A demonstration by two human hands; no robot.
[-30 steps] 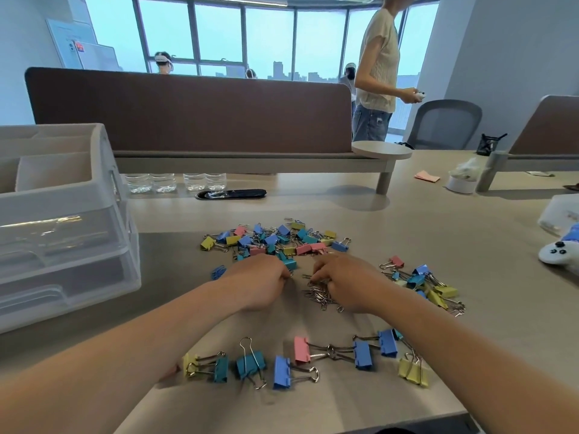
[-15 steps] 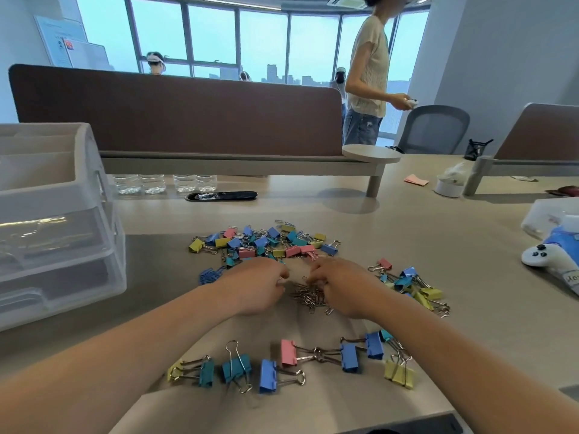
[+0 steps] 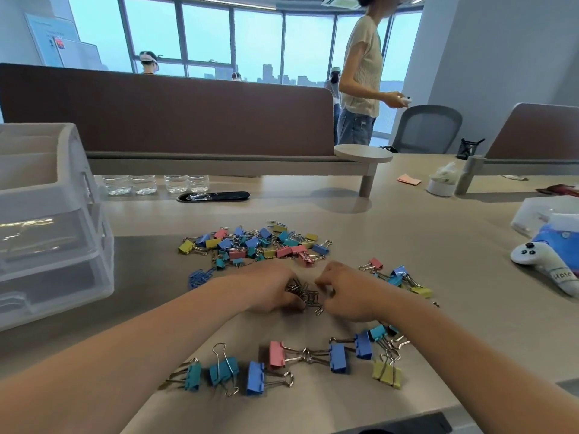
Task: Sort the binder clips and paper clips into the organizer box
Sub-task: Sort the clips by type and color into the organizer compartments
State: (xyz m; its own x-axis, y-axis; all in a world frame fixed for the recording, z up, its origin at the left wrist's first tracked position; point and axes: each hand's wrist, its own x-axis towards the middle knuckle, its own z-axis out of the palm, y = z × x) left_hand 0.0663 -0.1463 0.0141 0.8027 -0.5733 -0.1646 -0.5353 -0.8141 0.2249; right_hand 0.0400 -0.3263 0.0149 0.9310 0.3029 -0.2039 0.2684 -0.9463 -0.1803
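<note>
A small heap of silver paper clips [image 3: 305, 296] lies on the table between my hands. My left hand [image 3: 269, 288] curls over the heap's left side and grips some of the clips. My right hand [image 3: 347, 291] sits at the heap's right side with fingers curled, pinching at the clips. Small coloured binder clips [image 3: 253, 242] are piled behind my hands. Larger binder clips [image 3: 282, 361] lie in a row near the table's front edge, and a few more binder clips [image 3: 398, 278] lie to the right. The clear organizer box [image 3: 47, 220] with drawers stands at the left.
Blue paper clips [image 3: 199, 277] lie left of my left hand. A white game controller [image 3: 532, 255] and a blue-and-white package sit at the far right. Water bottles [image 3: 156, 184] and a brown divider stand at the back. A person stands beyond the desk.
Both hands have closed in on the silver paper clips and gathered them tighter; my left hand now covers the heap's left side. The camera has shifted slightly.
</note>
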